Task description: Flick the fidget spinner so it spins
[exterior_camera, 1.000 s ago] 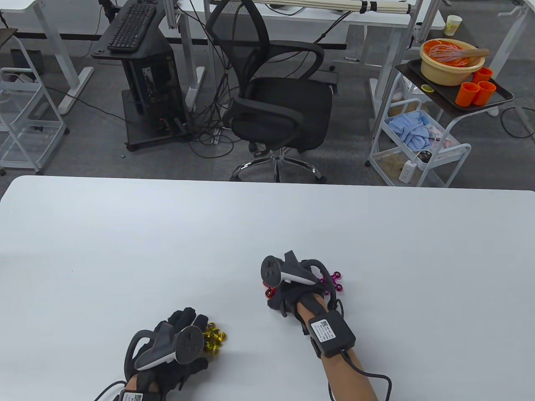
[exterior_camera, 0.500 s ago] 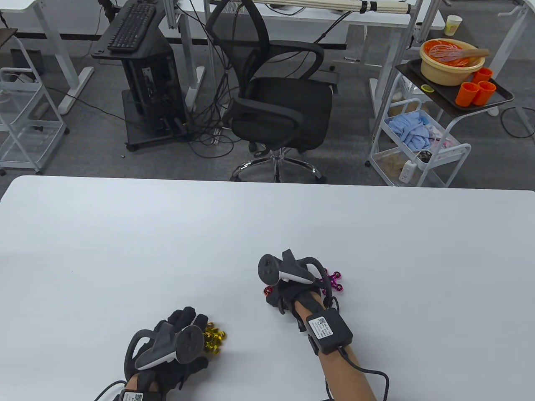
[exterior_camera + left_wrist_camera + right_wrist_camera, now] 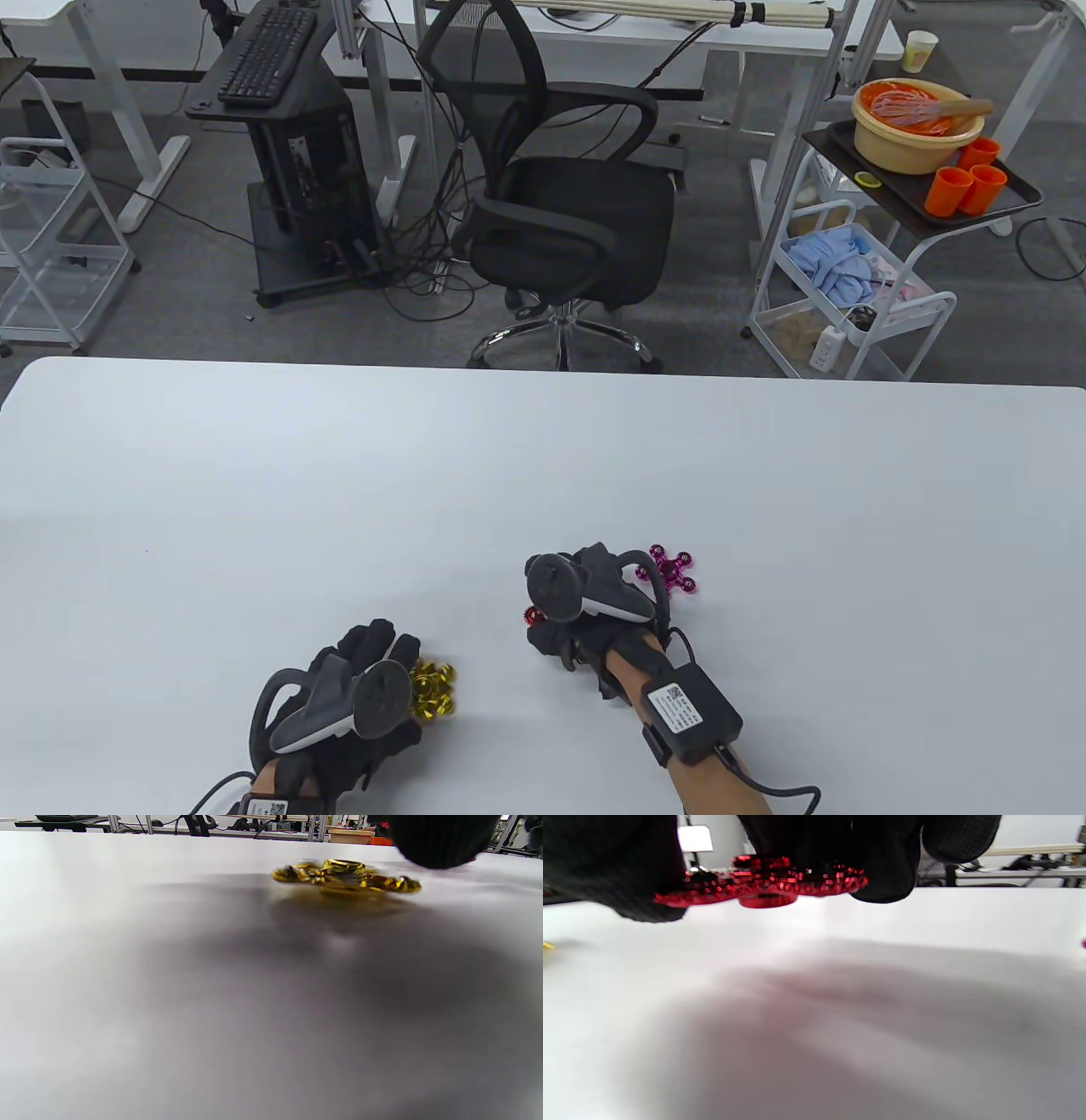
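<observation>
Right hand [image 3: 585, 628] has slid back toward me and a touch left over the last second, and it took the red spinner [image 3: 763, 887] along. That uncovered more of the pink spinner [image 3: 673, 570], which now sits just beyond the right hand on its far-right side, not touching it. Left hand [image 3: 356, 696] barely budged.

So where am I at? From the right wrist view, the red spinner looks lifted off the table [image 3: 543, 458], pinched at its hub, with gloved fingers [image 3: 882, 866] around it on both sides. Its arms look smeared, which I read as spinning, though that could just be camera blur.

The gold spinner [image 3: 345, 876] lies flat on the table just off the left hand's fingertips, on the side facing the red spinner. One fingertip [image 3: 441, 840] hovers over its right end. I honestly can't tell if it's touching, or how that hand's fingers are set. Gold looks a bit blurry too.

My guess: red one's flicked or about to be, gold is maybe mid-flick, pink hasn't been touched.
</observation>
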{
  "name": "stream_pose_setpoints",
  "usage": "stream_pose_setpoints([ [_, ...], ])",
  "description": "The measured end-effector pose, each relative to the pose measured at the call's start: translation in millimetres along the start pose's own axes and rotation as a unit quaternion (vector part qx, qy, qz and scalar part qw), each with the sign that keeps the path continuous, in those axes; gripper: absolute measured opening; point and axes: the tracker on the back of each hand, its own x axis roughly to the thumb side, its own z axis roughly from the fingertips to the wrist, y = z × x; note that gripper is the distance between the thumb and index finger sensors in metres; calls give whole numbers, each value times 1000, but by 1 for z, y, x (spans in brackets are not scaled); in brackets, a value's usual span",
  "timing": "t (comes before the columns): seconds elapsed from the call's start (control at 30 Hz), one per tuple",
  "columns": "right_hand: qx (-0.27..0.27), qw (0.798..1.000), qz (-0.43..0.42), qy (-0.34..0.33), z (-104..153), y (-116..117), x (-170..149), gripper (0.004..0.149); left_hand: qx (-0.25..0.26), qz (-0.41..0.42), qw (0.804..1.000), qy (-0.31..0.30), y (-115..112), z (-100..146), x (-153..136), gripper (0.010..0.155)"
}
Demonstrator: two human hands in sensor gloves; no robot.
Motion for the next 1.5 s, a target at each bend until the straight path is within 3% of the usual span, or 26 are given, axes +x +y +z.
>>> stream_pose_setpoints([
  [0.23, -16, 996, -6, -84, 65, 11, 56, 78, 4, -1, 1000, -4, 1, 0, 2, 86],
  [0.37, -14, 994, 0, -112, 78, 22, 72, 78, 5, -1, 1000, -6, 1, 1, 3, 86],
  [0.83, 35, 986, 38, -158, 79, 45, 96, 77, 17, 2, 1000, -10, 2, 1, 4, 86],
  [1.37, 73, 984, 51, -157, 82, 48, 99, 75, 25, -9, 999, -30, 1, 3, 16, 83],
  [1.5, 74, 984, 47, -156, 84, 45, 95, 79, 28, -13, 999, -40, 2, 6, 21, 83],
])
